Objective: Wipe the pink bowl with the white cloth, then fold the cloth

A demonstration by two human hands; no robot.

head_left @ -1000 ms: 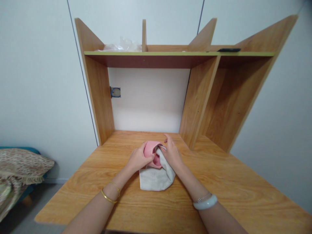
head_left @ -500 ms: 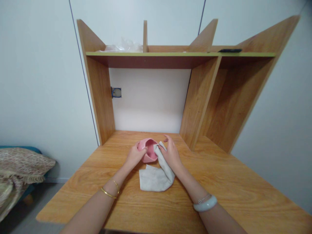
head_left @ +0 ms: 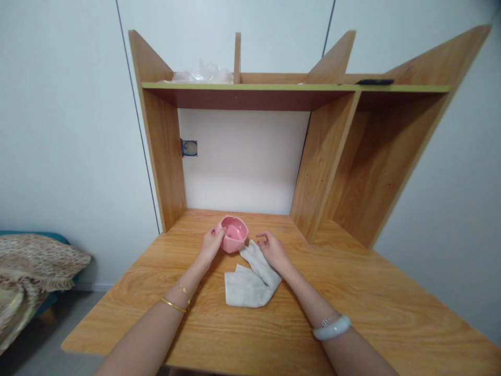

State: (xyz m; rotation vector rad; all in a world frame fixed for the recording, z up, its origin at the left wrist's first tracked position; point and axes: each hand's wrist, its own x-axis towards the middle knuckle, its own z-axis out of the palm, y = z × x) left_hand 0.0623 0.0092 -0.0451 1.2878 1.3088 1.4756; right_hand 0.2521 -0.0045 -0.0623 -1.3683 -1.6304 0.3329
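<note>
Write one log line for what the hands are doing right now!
left hand: holds pink bowl | right hand: rests on grey cloth | surface: wooden desk

light: soft, even, bright | shadows: faint under shelf (head_left: 250, 98) | focus: sharp | edges: wide-angle stretched

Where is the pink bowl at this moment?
In the head view, the pink bowl sits near the desk's middle, held by the left hand, just left of the grey cloth.
</note>
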